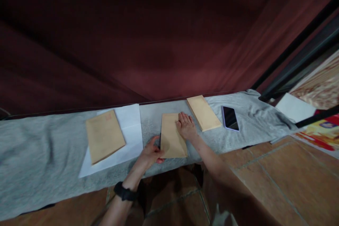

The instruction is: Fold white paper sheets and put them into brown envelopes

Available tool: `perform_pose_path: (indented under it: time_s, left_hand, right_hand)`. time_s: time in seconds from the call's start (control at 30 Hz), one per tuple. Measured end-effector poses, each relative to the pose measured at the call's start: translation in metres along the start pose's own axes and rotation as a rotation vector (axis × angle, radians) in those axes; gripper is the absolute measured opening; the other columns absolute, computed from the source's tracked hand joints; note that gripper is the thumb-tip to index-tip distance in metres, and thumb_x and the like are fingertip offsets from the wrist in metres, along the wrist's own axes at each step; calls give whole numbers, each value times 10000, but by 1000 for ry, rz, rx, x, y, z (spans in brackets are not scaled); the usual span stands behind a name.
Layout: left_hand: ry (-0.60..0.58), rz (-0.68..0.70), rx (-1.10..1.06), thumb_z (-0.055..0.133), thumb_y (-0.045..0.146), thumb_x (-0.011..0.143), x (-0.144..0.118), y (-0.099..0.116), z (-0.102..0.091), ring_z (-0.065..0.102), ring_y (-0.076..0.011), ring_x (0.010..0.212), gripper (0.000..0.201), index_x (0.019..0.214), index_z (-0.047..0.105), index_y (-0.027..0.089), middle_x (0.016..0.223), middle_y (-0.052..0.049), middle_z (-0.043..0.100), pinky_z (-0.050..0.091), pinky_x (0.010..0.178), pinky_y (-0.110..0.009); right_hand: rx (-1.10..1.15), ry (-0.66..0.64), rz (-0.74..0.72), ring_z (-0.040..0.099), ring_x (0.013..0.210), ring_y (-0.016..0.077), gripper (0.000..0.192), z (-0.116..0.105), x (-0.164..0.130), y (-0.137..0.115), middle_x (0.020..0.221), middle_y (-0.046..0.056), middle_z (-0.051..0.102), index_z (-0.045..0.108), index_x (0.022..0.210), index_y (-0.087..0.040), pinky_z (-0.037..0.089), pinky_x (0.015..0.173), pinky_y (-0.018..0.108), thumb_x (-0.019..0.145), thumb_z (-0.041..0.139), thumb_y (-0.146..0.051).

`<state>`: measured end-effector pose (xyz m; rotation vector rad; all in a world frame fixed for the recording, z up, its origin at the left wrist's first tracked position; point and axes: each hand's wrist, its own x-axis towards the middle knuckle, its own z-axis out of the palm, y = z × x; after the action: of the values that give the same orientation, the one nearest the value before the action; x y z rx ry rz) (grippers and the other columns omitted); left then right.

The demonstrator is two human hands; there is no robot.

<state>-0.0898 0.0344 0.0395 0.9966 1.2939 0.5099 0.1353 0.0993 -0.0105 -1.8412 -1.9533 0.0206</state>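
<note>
A brown paper envelope (172,139) lies upright before me on the grey cloth. My left hand (151,153) is closed on its lower left corner, one fingertip showing below the bottom edge. Flat across the envelope's upper right side rests my right hand (186,126), fingers stretched out and holding nothing. To the right is a stack of brown envelopes (203,113), close to my right fingertips but apart from them. Further left, other brown envelopes (105,136) lie tilted on white paper sheets (132,130).
A phone (230,118) with a pale purple edge lies on the grey cloth (47,148) at right. Behind the narrow bench hangs a dark red curtain (159,49). Black metal bars (299,42) and colourful printed sheets (321,132) are at far right, above floor tiles (286,173).
</note>
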Motion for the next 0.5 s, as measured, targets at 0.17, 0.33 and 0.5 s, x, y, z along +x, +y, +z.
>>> perform_pose_path:
  time_s: [0.17, 0.33, 0.5]
  left_hand:
    - [46, -31, -66, 774, 154, 651, 0, 0, 10, 643, -176, 525, 833, 1373, 360, 198, 596, 114, 561, 554, 554, -305]
    - [30, 66, -190, 768, 189, 629, -2, 5, 18, 648, -147, 572, 580, 1124, 467, 212, 683, 78, 617, 553, 572, -282]
    - [124, 269, -301, 786, 282, 630, 0, 12, 19, 659, -159, 710, 670, 1212, 460, 223, 775, 54, 636, 585, 668, -312]
  right_hand:
    - [37, 3, 22, 416, 1434, 319, 540, 0, -3, 6, 1527, 217, 465, 462, 1477, -59, 323, 1166, 542, 1025, 347, -330]
    - [167, -15, 60, 543, 1314, 291, 503, -13, -2, 16, 1387, 196, 609, 503, 1450, -96, 415, 1117, 467, 1004, 400, -305]
    - [669, -104, 405, 689, 1097, 280, 428, -29, 4, 20, 1223, 134, 713, 618, 1334, -180, 551, 975, 474, 978, 458, -355]
